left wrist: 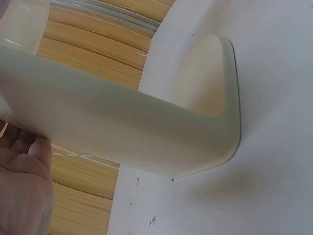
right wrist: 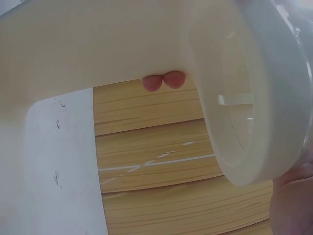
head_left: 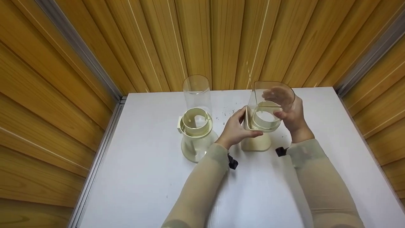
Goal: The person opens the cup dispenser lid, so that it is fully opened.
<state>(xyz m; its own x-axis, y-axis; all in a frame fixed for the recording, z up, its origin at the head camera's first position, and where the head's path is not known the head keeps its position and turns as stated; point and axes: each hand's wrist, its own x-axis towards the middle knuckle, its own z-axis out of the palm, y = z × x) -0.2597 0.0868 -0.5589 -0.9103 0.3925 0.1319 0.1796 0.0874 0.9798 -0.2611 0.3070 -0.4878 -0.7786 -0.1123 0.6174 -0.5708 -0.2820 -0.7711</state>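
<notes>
On the right of the table, a cream plastic stand point(head_left: 257, 144) rests on its flat foot, its ring-shaped holder point(right wrist: 242, 98) at the top. A clear container point(head_left: 273, 90) with one rounded side and one flat side rises from that holder. My left hand point(head_left: 237, 128) grips the stand's upper back edge, thumb in front; its two fingertips point(right wrist: 173, 79) show under the holder in the right wrist view. My right hand point(head_left: 294, 115) holds the container from the right, fingers curled behind its clear wall and thumb nearer me. The left wrist view shows the stand's L-shaped column.
Left of my hands stands a second device: a cream ring holder point(head_left: 196, 122) on a wide round base point(head_left: 190, 152), with a clear cylinder point(head_left: 197, 87) behind. Wood-patterned panels point(head_left: 196, 41) enclose the white table point(head_left: 142, 177). Small dark marks dot the tabletop.
</notes>
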